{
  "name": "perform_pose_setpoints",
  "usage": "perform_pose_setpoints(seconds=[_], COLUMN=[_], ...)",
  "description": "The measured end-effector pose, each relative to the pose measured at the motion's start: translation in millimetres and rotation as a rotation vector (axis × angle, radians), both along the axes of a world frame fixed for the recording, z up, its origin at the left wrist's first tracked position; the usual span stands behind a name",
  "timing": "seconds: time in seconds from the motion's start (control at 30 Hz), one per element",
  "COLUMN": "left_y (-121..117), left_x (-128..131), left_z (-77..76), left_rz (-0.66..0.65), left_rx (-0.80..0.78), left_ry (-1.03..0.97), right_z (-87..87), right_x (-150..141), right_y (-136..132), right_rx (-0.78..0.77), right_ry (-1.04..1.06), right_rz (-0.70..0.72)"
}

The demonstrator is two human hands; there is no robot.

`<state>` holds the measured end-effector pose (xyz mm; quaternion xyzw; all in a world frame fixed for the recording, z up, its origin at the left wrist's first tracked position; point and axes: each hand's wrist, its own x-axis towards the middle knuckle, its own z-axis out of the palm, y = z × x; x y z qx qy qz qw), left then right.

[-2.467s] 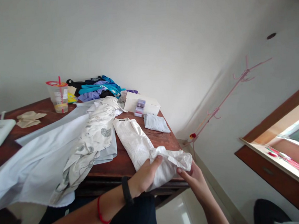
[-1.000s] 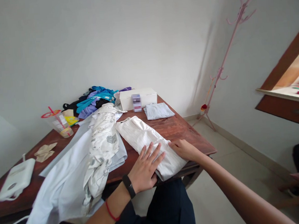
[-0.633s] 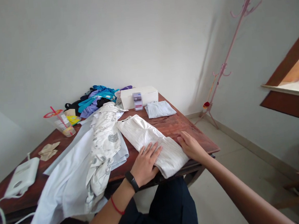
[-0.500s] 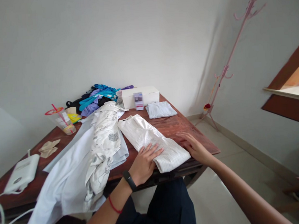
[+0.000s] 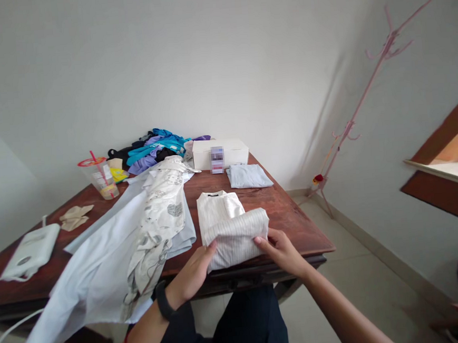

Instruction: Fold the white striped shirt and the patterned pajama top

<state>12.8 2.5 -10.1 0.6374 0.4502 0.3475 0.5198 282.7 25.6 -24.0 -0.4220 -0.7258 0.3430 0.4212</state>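
Note:
A white striped shirt [image 5: 234, 234] lies at the table's front edge, its near part folded up over the rest and its collar facing the wall. My left hand [image 5: 197, 269] grips the fold's left side, thumb on top and fingers hidden behind the cloth. On the right side of the same fold, my right hand [image 5: 280, 249] pinches the fabric between thumb and fingers. Left of the shirt, a white patterned garment [image 5: 164, 213] rests on a white garment [image 5: 98, 277] that hangs over the edge. A folded light-blue garment [image 5: 249, 176] lies farther back.
A white box [image 5: 231, 150] and a small purple packet [image 5: 217, 160] stand at the back of the wooden table [image 5: 296, 224]. Behind the cup [image 5: 105, 178] is a heap of coloured clothes [image 5: 159, 148]. A white device [image 5: 31, 252] with a cable sits left. A pink coat rack [image 5: 361, 97] stands right.
The shirt has turned to face straight away from me, and its near part has been folded up. Both hands have gone from lying flat to gripping the fold's sides.

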Motion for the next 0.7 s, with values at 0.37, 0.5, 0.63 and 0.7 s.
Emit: perform_pose_setpoints(seconds=[0.37, 0.5, 0.63, 0.7], left_y=[-2, -8, -14, -13], left_x=[12, 12, 4, -3], left_z=[-25.2, -23.7, -12.4, -6.9], left_rz=[0.239, 0.311, 0.344, 0.318], left_rx=[0.09, 0.32, 0.355, 0.498], left_ry=[-0.143, 0.229, 0.669, 0.743], right_z=[-20.0, -12.5, -10.9, -11.2], right_x=[-35, -38, -39, -37], right_y=[17, 14, 11, 10], right_rx=[0.071, 0.054, 0.053, 0.081], right_ry=[-0.164, -0.249, -0.424, -0.492], right_rz=[-0.481, -0.498, -0.522, -0.506])
